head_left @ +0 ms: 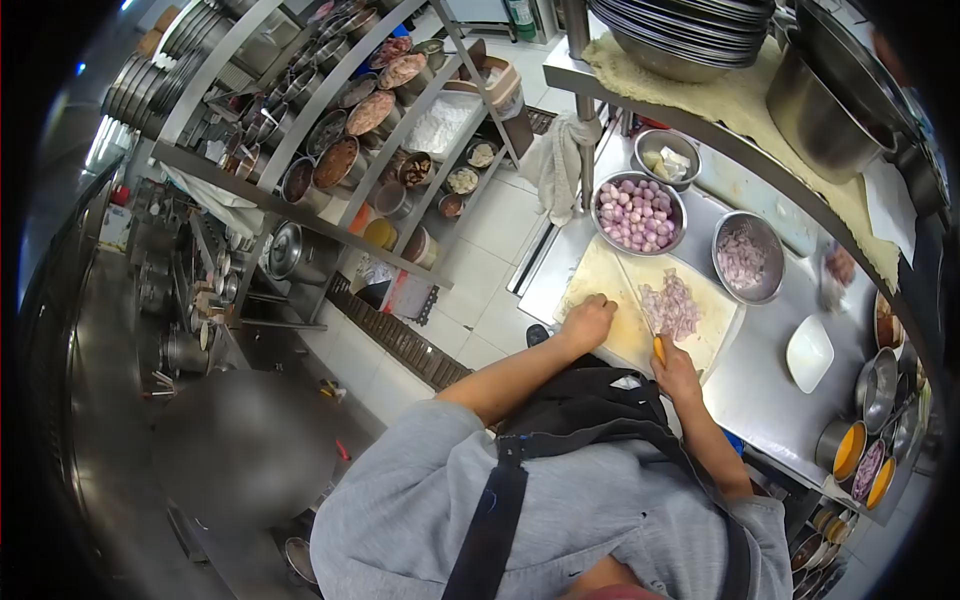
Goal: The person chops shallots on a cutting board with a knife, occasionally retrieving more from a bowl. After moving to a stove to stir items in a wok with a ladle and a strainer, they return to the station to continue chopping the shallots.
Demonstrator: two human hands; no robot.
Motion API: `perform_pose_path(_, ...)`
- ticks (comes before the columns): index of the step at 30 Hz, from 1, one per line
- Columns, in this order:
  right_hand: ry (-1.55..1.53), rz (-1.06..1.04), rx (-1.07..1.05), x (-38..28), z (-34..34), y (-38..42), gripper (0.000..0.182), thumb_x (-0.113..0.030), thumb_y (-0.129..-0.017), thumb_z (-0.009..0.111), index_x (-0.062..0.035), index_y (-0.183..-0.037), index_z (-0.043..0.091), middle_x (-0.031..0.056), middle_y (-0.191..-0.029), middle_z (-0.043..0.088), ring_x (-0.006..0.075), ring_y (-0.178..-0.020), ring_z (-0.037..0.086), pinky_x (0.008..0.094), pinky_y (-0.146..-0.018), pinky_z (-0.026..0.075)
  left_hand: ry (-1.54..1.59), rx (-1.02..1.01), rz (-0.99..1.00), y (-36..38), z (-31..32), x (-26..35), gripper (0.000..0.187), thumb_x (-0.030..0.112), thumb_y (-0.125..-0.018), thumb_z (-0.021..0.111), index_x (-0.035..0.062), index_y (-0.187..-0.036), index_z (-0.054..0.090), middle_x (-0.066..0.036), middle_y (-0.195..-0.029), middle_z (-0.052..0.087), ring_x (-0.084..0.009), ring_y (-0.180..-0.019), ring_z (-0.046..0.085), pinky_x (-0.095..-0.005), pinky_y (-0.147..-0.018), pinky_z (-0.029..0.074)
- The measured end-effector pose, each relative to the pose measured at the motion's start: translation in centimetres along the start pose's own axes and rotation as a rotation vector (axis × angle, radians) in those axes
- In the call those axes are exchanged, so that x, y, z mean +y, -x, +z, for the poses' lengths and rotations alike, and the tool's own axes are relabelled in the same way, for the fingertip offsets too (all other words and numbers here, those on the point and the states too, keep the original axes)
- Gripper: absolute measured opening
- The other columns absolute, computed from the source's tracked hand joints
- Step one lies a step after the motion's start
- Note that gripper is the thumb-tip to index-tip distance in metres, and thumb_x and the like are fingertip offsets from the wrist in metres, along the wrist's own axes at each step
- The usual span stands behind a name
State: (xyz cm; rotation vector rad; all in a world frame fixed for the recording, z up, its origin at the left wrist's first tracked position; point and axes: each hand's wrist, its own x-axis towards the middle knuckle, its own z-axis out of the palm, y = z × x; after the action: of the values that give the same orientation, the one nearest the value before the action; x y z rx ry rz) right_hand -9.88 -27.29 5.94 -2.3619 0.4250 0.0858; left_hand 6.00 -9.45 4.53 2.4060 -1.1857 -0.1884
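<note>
So, one knife [640,312], my right grip [672,366] clamped on its yellow handle, blade over the one cutting board [596,272], long axis slanting, tip away from me and a bit left. One chopped onion pile [672,305] sits just right of it. Left grip [590,320] is curled at the board, can't tell if it's holding anything. Two onion bowls on the desk [755,385]: one whole [637,213], one chopped [743,262].

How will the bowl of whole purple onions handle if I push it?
The bowl looks like stiff metal, so it should barely flex. Full of whole onions, it is probably fairly heavy, and the smooth, round onions could roll out if it tips.
</note>
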Motion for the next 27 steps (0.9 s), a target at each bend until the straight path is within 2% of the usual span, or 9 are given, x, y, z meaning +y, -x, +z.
perform_pose_path(3, -0.084, -0.045, 0.065, -0.5, 1.3, 0.9, 0.039, -0.025, -0.092, 0.061, -0.001, -0.123, 0.056, 0.0286, -0.089, 0.066, 0.0463, -0.085, 0.065, 0.0492, -0.075, 0.051, 0.08, 0.055, 0.012, 0.6, -0.4, -0.9, 0.015, 0.01, -0.086, 0.058, 0.0028, -0.098, 0.064, -0.016, -0.097, 0.063, -0.0327, -0.095, 0.063, -0.0432, -0.08, 0.055)
perform_pose_path(5, -0.133, -0.03, 0.038, 0.0, 1.8, 1.1, 0.037, -0.03, -0.097, 0.058, -0.0015, -0.121, 0.058, 0.028, -0.088, 0.066, 0.0453, -0.085, 0.065, 0.0476, -0.072, 0.051, 0.179, 0.205, -0.003, 0.6, 0.7, -1.8, 0.016, 0.008, -0.085, 0.058, 0.0033, -0.099, 0.065, -0.018, -0.095, 0.065, -0.0345, -0.093, 0.063, -0.0446, -0.081, 0.053)
perform_pose_path(8, -0.146, -0.067, 0.073, 0.1, 1.8, 1.2, 0.035, -0.029, -0.099, 0.056, -0.0021, -0.122, 0.059, 0.0265, -0.083, 0.066, 0.0422, -0.079, 0.066, 0.0461, -0.069, 0.05, 0.205, 0.097, -0.048, 0.0, 0.7, -2.4, 0.014, 0.004, -0.083, 0.06, 0.0028, -0.094, 0.068, -0.017, -0.094, 0.069, -0.0361, -0.09, 0.064, -0.0443, -0.082, 0.052)
perform_pose_path(11, -0.224, 0.078, -0.053, -1.7, -0.1, 0.9, 0.032, -0.026, -0.097, 0.057, -0.0023, -0.118, 0.062, 0.0259, -0.093, 0.067, 0.0433, -0.087, 0.065, 0.0479, -0.076, 0.05, 0.218, 0.093, -0.018, -0.2, -0.2, -1.9, 0.011, 0.005, -0.082, 0.061, 0.003, -0.089, 0.069, -0.015, -0.091, 0.069, -0.0347, -0.088, 0.064, -0.044, -0.081, 0.052)
perform_pose_path(13, -0.275, 0.147, -0.066, -2.4, -0.3, 1.0, 0.031, -0.027, -0.098, 0.057, -0.0016, -0.115, 0.064, 0.0258, -0.093, 0.067, 0.043, -0.086, 0.065, 0.0475, -0.075, 0.049, 0.206, 0.092, -0.029, -0.3, -0.4, -1.7, 0.011, 0.005, -0.082, 0.062, 0.0035, -0.09, 0.069, -0.014, -0.09, 0.069, -0.0336, -0.087, 0.064, -0.0434, -0.079, 0.052)
perform_pose_path(16, -0.313, 0.146, -0.077, -2.7, -0.2, 1.2, 0.03, -0.027, -0.098, 0.056, -0.0019, -0.113, 0.065, 0.0262, -0.09, 0.066, 0.0434, -0.084, 0.064, 0.0476, -0.074, 0.049, 0.186, 0.089, -0.022, -0.6, -0.4, -1.4, 0.007, 0.006, -0.082, 0.062, 0.0035, -0.087, 0.066, -0.014, -0.086, 0.067, -0.0341, -0.086, 0.063, -0.0444, -0.077, 0.052)
perform_pose_path(18, -0.295, 0.035, -0.064, -2.6, 0.1, 1.1, 0.03, -0.027, -0.098, 0.056, -0.0016, -0.11, 0.065, 0.0257, -0.087, 0.066, 0.0439, -0.082, 0.063, 0.048, -0.073, 0.048, 0.166, 0.066, -0.014, -0.8, -0.4, -1.4, 0.006, 0.007, -0.082, 0.062, 0.0032, -0.086, 0.064, -0.015, -0.084, 0.066, -0.0345, -0.086, 0.062, -0.0453, -0.076, 0.051)
perform_pose_path(25, -0.318, 0.118, -0.151, -3.3, 0.1, -0.1, 0.029, -0.027, -0.098, 0.056, -0.0006, -0.106, 0.065, 0.0244, -0.088, 0.066, 0.0433, -0.083, 0.063, 0.0478, -0.074, 0.047, 0.159, 0.083, 0.029, -1.0, -0.5, -1.5, 0.003, 0.004, -0.081, 0.06, 0.0031, -0.083, 0.063, -0.016, -0.08, 0.065, -0.0346, -0.084, 0.061, -0.0451, -0.075, 0.05)
perform_pose_path(27, -0.299, 0.031, -0.092, -3.2, 1.1, -1.3, 0.029, -0.027, -0.098, 0.056, -0.0008, -0.103, 0.066, 0.0239, -0.089, 0.066, 0.0429, -0.083, 0.062, 0.0476, -0.073, 0.047, 0.166, 0.077, 0.029, -1.0, -0.4, -1.4, 0.003, 0.003, -0.081, 0.06, 0.0031, -0.082, 0.063, -0.016, -0.08, 0.065, -0.0347, -0.083, 0.061, -0.0451, -0.075, 0.05)
